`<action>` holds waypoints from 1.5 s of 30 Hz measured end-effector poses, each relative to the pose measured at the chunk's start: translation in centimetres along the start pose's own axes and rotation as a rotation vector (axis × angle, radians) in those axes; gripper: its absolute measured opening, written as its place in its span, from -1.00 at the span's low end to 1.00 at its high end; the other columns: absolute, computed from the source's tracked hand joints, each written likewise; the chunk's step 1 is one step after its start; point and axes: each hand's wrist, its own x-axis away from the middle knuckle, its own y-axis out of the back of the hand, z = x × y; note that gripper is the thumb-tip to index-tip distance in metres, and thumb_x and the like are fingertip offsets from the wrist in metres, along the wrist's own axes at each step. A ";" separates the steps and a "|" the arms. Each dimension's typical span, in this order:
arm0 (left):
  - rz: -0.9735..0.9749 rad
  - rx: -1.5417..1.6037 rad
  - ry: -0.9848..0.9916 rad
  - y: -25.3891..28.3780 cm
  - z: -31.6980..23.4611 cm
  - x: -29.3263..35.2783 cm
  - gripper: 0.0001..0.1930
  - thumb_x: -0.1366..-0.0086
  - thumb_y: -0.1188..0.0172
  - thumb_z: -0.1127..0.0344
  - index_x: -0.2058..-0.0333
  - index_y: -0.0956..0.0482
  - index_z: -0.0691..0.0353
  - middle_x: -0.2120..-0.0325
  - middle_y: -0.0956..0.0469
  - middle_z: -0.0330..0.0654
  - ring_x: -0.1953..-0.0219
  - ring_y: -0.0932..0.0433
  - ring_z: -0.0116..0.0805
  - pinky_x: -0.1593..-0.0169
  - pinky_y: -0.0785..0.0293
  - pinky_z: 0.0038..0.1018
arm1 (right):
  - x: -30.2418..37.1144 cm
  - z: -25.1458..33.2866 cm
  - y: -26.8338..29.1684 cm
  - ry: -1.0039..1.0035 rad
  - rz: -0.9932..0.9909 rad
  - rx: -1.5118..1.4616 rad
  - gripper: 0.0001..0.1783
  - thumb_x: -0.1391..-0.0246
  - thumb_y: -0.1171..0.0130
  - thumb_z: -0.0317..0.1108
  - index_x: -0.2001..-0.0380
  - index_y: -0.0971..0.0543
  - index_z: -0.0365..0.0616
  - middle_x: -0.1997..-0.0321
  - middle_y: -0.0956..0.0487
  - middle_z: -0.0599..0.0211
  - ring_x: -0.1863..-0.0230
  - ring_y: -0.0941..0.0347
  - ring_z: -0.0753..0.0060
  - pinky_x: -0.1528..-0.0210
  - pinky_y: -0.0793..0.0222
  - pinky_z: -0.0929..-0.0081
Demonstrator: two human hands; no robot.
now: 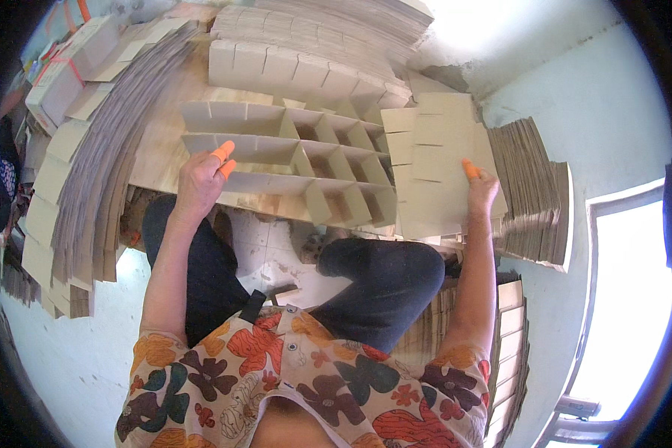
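In front of me stands a partly assembled cardboard divider grid (328, 160), its long strips crossed by short ones into square cells on the right half. My left hand (199, 181), with orange covers on thumb and finger, is closed in a pinch at the left end of the nearest long strip (269, 181). To the right, my right hand (483, 190) grips the right edge of a slotted cardboard piece (442, 160), one orange-covered fingertip lying on top. That piece lies among overlapping slotted pieces beside the grid. The other fingers of this hand are partly hidden.
Stacked cardboard strips (306, 71) line the table's far side. More stacks stand at the left (112, 142), at the right (530, 187) and low beside my right arm (509, 336). A wooden tabletop (160, 153) shows left of the grid. My knees are under its near edge.
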 end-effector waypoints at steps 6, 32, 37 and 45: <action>0.182 0.001 -0.168 -0.2 -1.3 -0.9 -0.64 0.04 -0.32 0.32 0.19 -0.58 0.20 0.38 -0.57 -0.01 0.33 -0.52 -0.12 0.28 -0.45 -0.29 | 1.7 10.9 3.7 0.169 0.005 -0.331 -0.69 0.09 -0.36 -0.28 0.27 -0.64 -0.23 0.48 -0.56 0.41 0.55 -0.26 0.71 0.51 -0.23 0.62; 0.259 0.027 -0.120 -3.7 0.8 0.5 -0.91 0.02 -0.24 0.48 0.46 -0.56 0.24 0.61 -0.51 -0.06 0.46 -0.49 -0.08 0.42 -0.39 -0.24 | 9.5 26.9 -10.8 0.578 0.498 -0.355 -0.67 0.18 -0.26 -0.48 0.25 -0.54 -0.36 0.53 -0.48 -0.18 0.50 -0.49 -0.04 0.43 -0.36 0.28; 0.266 0.033 -0.102 -3.3 0.4 0.3 -0.89 0.02 -0.24 0.47 0.44 -0.58 0.22 0.62 -0.46 -0.06 0.47 -0.48 -0.05 0.42 -0.38 -0.23 | 9.9 27.4 -12.0 0.689 0.527 -0.352 -0.79 0.20 -0.23 -0.51 0.39 -0.53 -0.34 0.55 -0.47 -0.17 0.47 -0.48 -0.11 0.43 -0.36 0.23; 0.258 0.046 -0.068 -3.5 0.4 0.2 -0.88 0.01 -0.23 0.45 0.41 -0.60 0.19 0.59 -0.44 -0.05 0.46 -0.48 -0.04 0.41 -0.39 -0.22 | 12.4 26.4 -17.6 0.806 0.576 -0.240 -0.94 0.22 -0.10 -0.58 0.56 -0.48 -0.32 0.50 -0.50 -0.14 0.40 -0.46 -0.16 0.34 -0.38 0.10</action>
